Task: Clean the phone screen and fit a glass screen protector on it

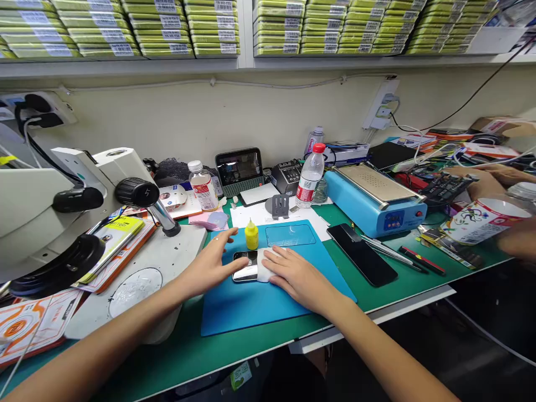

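Note:
A phone (246,272) with a dark, glossy, reflecting face lies on the blue mat (234,312). My left hand (211,259) is spread open at its left end, the thumb reaching over the phone. A white cloth (263,267) covers the phone's right part. On it my right hand (299,276) presses down, fingers and thumb about the cloth; the phone's right end is hidden underneath. Just behind the phone stands a small yellow bottle (252,235) with a pointed tip. A clear dark-edged screen glass (290,235) lies flat on the mat's far side.
A microscope (42,212) stands at left. To the right lie a large black phone (362,257), tweezers (393,253) and a red-black pen-like tool (422,261). Behind are a blue heating machine (377,201) and a red-capped bottle (310,176). Another person's hand (481,181) is at far right.

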A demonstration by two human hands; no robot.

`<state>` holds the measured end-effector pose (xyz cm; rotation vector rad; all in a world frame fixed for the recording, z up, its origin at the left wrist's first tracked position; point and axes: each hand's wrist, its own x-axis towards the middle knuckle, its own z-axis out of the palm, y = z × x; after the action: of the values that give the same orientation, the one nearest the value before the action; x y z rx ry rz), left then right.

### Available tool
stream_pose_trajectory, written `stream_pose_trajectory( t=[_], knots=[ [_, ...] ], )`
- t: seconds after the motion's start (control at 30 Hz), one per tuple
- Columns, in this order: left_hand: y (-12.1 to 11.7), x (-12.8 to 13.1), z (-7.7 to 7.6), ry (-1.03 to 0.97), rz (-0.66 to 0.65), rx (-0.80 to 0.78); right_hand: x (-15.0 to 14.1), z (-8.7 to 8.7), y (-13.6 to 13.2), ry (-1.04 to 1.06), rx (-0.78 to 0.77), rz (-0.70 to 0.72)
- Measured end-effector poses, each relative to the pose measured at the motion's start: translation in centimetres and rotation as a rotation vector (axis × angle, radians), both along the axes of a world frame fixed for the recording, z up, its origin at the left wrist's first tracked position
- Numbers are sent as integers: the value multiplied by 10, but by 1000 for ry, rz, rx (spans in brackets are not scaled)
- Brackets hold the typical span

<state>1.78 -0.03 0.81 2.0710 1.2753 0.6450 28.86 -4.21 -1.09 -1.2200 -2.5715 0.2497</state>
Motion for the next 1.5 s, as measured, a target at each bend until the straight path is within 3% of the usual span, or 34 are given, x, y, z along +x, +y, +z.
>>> stream_pose_trajectory(
  t=[0.1,0.27,0.5,0.63,0.77,0.87,1.23,1.5],
  knots=[
    [14,19,13,19,-34,36,-6,0,1,-28,23,22],
    [44,41,13,-15,-43,99,-13,4,5,-79,90,62],
    [53,-3,26,-64,90,179,-15,3,22,-123,150,101],
    [55,-22,13,-59,86,167,-11,3,41,-154,160,168],
    [62,-24,-10,-69,58,124,-6,4,59,-183,185,237],
    [64,-24,-17,-49,46,97,-7,3,71,-191,207,248],
    [56,-25,-18,52,56,111,-16,-3,81,-173,252,104],
    [45,-27,-5,84,262,363,-12,-7,79,-120,227,62]
  ],
)
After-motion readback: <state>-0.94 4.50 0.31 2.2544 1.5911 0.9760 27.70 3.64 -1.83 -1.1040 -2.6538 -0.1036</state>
